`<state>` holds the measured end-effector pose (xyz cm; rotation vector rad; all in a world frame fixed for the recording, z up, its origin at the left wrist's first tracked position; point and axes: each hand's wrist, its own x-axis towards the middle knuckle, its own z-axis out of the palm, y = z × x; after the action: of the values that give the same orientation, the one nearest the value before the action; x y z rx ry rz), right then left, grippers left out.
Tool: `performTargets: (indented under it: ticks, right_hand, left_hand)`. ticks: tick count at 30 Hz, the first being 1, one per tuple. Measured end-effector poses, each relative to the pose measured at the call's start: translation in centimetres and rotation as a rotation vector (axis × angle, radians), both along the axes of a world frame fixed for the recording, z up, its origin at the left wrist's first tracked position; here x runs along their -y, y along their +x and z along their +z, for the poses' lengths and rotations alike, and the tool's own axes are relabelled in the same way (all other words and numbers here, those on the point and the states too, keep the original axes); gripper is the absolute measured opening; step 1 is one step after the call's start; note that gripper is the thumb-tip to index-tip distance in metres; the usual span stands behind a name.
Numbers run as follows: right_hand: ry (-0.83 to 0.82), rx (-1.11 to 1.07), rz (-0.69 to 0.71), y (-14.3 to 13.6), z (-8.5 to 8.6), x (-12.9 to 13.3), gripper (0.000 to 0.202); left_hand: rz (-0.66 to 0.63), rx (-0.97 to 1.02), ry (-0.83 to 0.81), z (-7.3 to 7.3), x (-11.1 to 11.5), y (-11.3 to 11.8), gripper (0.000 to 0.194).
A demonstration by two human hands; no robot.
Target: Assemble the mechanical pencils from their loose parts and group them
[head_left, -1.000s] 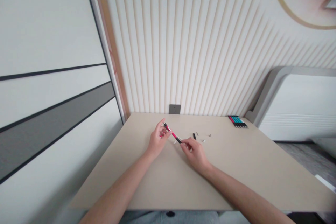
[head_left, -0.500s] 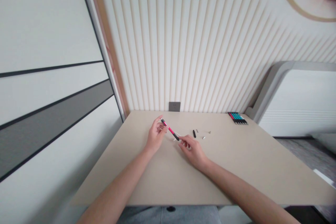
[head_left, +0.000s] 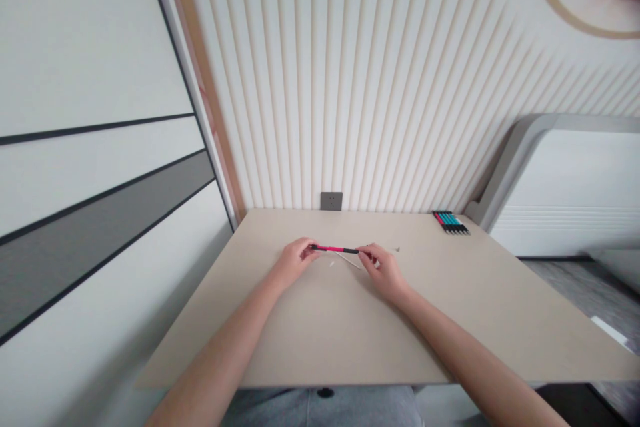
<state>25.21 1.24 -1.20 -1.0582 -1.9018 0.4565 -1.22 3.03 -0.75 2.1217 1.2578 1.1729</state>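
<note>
A pink and black pen (head_left: 334, 249) is held nearly level above the table, stretched between my two hands. My left hand (head_left: 297, 259) closes its fingers around the black clip end. At the opposite black end, my right hand (head_left: 384, 269) pinches with thumb and fingertips. Under the pen lies a thin white refill-like stick (head_left: 351, 261), partly covered by it. A small white piece (head_left: 332, 263) rests just in front. Beyond my right hand, a tiny metallic part (head_left: 397, 249) shows on the tabletop; other small parts there are hidden behind the hand.
The beige table (head_left: 320, 340) meets a ribbed wall with a dark socket (head_left: 331, 201). Several pink and teal pens (head_left: 451, 222) lie in a row at the back right corner. A white cabinet (head_left: 100, 227) stands left, a grey-white headboard (head_left: 575, 187) right.
The pen has swung from a diagonal tilt to nearly level. My left hand has lowered, and my right hand has moved right and slightly up, now covering the small black piece.
</note>
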Motion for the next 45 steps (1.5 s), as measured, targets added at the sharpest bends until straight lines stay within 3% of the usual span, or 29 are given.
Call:
performTargets:
  ticks: [6,10,15,20,25,30,45]
  right_hand:
    - [0.008,0.193,0.021,3.5,-0.3,-2.1,0.027]
    - [-0.043,0.353,-0.050,6.9,-0.7,-3.3,0.027]
    - [-0.184,0.376,0.011,8.7,-1.2,-3.5,0.022]
    - [-0.178,0.294,0.036,7.8,-1.1,-3.5,0.018]
    - [-0.152,0.087,-0.037,6.1,-1.2,-3.5,0.024]
    - [-0.167,-0.093,0.065,3.8,-0.8,-2.5,0.031]
    - [-0.177,-0.132,0.119,2.3,0.0,-1.2,0.031]
  left_hand:
    - [-0.072,-0.270,0.125,0.0,-0.1,-0.4,0.019]
    - [-0.024,-0.299,0.117,-0.1,-0.2,-0.7,0.019]
    - [-0.014,-0.274,0.104,0.0,-0.3,-0.8,0.020]
    - [-0.031,-0.261,0.096,-0.2,-0.3,-0.7,0.020]
    - [-0.036,-0.266,0.101,-0.3,-0.3,-0.7,0.021]
    - [-0.047,-0.233,0.103,-0.1,-0.2,-0.6,0.021]
    - [-0.060,-0.256,0.114,-0.3,-0.3,-0.7,0.022]
